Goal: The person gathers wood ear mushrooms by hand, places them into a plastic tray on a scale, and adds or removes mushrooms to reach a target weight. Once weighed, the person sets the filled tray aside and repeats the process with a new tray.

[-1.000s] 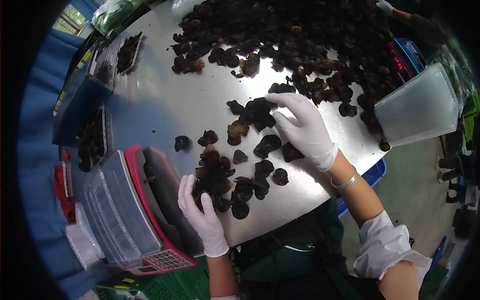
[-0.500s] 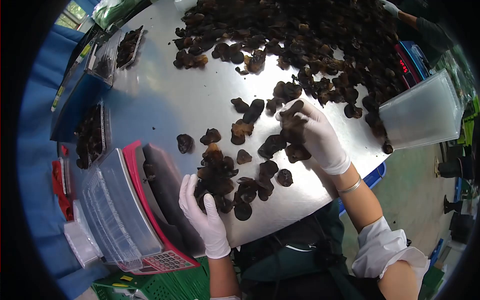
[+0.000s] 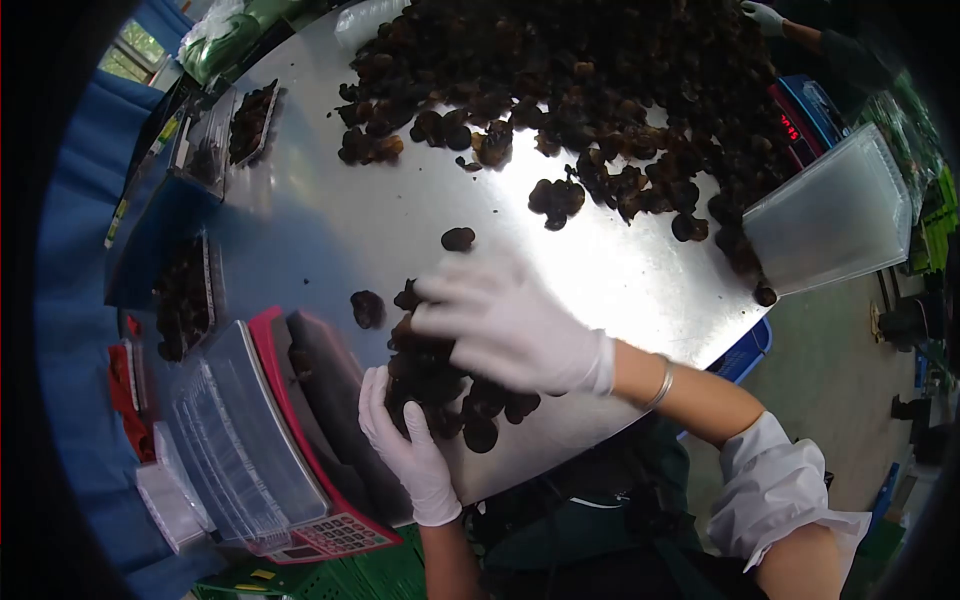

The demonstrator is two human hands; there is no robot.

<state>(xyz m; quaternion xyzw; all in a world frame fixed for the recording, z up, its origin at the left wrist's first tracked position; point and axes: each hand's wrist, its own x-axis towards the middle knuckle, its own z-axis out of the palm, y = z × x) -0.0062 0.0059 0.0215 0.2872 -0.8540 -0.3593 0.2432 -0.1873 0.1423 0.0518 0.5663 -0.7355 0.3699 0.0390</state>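
Observation:
Dark brown wood ear mushrooms [image 3: 422, 378] lie in a small heap on the metal table [image 3: 330, 250]. My left hand [image 3: 412, 445], in a white glove, rests against the heap's near left side with fingers stretched and thumb apart. Over the heap's right side is my gloved right hand [image 3: 515, 325], blurred, with its fingers spread and pointing left. It covers part of the heap, so what lies under its palm is hidden. Single mushrooms lie just beyond, one left of the heap [image 3: 367, 309] and one above it [image 3: 458, 239].
A large mound of wood ears [image 3: 560, 80] covers the far table. A pink-edged scale [image 3: 330, 535] with clear plastic trays [image 3: 235, 440] stands left. Filled trays [image 3: 183, 295] lie farther left. Clear containers [image 3: 830, 220] and another scale [image 3: 797, 125] are right, near another person's gloved hand [image 3: 764, 17].
My right hand has swung left from the scattered mushrooms to the heap. Several loose pieces on the right are gone from their places or covered. My left hand has barely moved.

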